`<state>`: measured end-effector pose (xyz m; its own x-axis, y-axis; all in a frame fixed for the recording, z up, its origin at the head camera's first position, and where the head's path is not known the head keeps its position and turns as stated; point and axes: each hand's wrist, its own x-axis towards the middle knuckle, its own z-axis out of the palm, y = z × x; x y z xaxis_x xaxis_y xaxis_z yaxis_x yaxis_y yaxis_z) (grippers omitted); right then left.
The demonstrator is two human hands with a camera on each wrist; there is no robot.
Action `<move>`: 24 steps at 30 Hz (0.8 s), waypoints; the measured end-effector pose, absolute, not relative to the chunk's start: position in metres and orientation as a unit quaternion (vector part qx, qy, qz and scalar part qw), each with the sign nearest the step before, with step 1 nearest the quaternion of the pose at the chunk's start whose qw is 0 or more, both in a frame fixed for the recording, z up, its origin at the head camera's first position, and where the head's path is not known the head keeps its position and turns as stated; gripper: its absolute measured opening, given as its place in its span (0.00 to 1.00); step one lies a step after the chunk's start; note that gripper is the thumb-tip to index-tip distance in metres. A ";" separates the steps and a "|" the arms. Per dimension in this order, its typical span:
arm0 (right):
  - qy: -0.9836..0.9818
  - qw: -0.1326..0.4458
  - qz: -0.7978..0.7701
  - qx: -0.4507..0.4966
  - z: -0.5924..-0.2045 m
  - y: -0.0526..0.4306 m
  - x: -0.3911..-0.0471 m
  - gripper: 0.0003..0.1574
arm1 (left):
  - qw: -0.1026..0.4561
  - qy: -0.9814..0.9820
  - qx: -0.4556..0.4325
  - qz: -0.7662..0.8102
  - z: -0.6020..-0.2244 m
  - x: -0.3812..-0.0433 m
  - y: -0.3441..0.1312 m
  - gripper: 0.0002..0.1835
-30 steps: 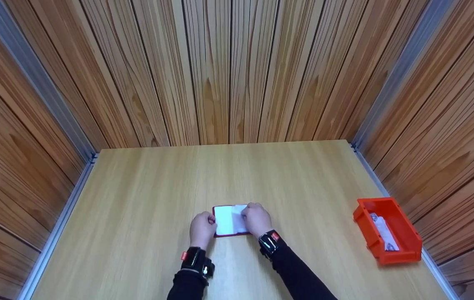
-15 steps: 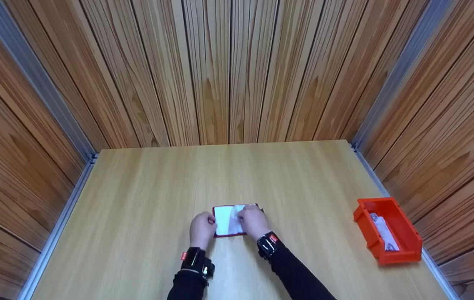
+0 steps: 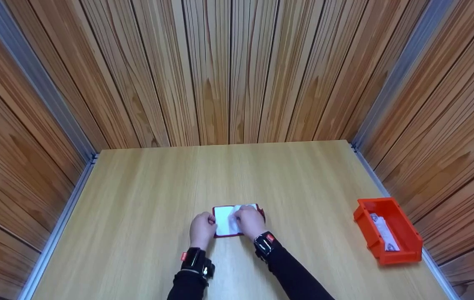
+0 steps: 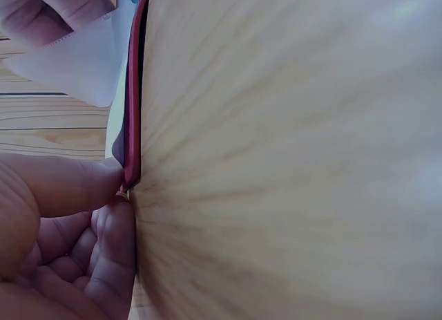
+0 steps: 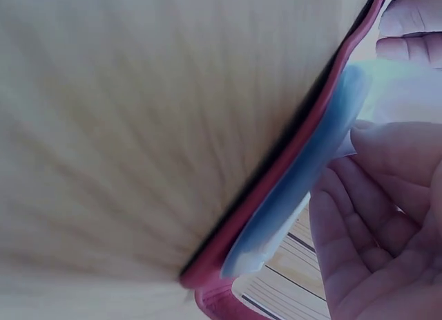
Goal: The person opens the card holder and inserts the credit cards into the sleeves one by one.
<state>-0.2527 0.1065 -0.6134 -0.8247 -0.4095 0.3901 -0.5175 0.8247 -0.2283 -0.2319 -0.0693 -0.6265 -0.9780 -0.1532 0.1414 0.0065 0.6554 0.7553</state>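
Observation:
An opened red card holder (image 3: 222, 221) with pale, translucent plastic pages lies flat on the table in front of me. My left hand (image 3: 202, 230) pinches its left edge; in the left wrist view the thumb lies over the red cover's corner (image 4: 133, 154). My right hand (image 3: 252, 222) pinches a clear plastic page (image 4: 83, 57) and lifts it off the stack. That page stands bent up, with a finely ridged edge. In the right wrist view a bluish layer of pages (image 5: 297, 175) rests on the red cover, and a red strap loop (image 5: 221, 299) sticks out at its end.
An orange bin (image 3: 410, 254) stands at the table's right edge, holding a white slip or packet (image 3: 384, 233). Wood-panelled walls (image 3: 228, 75) close off the back and both sides of the light wooden table (image 3: 157, 183).
My right hand has moved a little left with the plastic page, showing more of the card holder's right end. My left hand stays at the left edge. The bin has not moved.

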 end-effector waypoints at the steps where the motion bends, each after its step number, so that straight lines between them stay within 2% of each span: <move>1: -0.940 0.167 0.164 0.247 -0.614 0.106 -0.253 0.02 | 0.099 -0.904 0.039 -0.414 -0.627 -0.232 -0.069 0.06; 24: -0.952 0.179 0.151 0.197 -0.622 0.079 -0.259 0.16 | 0.100 -0.900 0.040 -0.423 -0.629 -0.233 -0.070 0.06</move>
